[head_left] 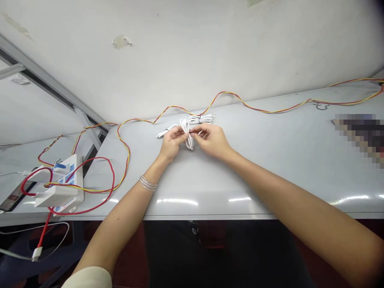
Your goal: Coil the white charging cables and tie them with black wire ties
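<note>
A coiled white cable point(186, 134) is held upright a little above the table, between my two hands. My left hand point(171, 145) pinches the coil at its middle from the left, thumb in front. On the other side, my right hand point(212, 140) has its thumb and fingers closed on a thin dark twist tie point(191, 132) at the coil's waist. Behind my right fingers lies another white cable bundle point(201, 119), bound with a dark tie. A further white cable bundle point(163, 133) rests partly hidden behind my left hand.
On the left, a white power strip point(78, 176) carries plugs, with red and yellow wires point(127, 160) running along the wall. A phone-like device point(16, 196) lies beyond it. A metal frame point(87, 124) stands left; a blurred-out object point(364, 136) lies at far right.
</note>
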Tool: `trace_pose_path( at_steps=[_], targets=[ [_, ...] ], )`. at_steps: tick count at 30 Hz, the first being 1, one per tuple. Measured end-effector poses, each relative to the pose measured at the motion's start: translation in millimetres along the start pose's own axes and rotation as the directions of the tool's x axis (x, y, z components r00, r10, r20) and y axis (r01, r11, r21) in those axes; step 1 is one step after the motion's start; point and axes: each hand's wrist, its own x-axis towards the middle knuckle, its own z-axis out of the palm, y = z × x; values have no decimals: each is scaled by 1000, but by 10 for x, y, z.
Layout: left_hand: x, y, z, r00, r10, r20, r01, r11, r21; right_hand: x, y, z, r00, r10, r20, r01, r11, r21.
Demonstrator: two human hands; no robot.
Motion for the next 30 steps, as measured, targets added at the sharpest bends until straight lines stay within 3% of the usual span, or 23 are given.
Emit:
trace_pose_path(
  at_steps=[8,13,21,25,30],
  targets=[
    [5,-10,9,998,-64,-14,63,997,-47,0,3,-52,983,-165,77,178,963,-202],
    [2,-3,3,992,-123,-19,121,990,-69,-5,-36,-55,979,-180,97,202,923,-326],
    [0,31,-4,989,-147,7,147,985,-92,7,33,-69,977,-187,101,203,960,-194],
    [-14,27,0,994,-104,42,108,990,-87,13,7,-37,997,-71,37,74,994,-74],
    [-23,20,7,998,66,12,-67,998,9,34,-23,-2,984,173,33,-175,980,92]
  ],
)
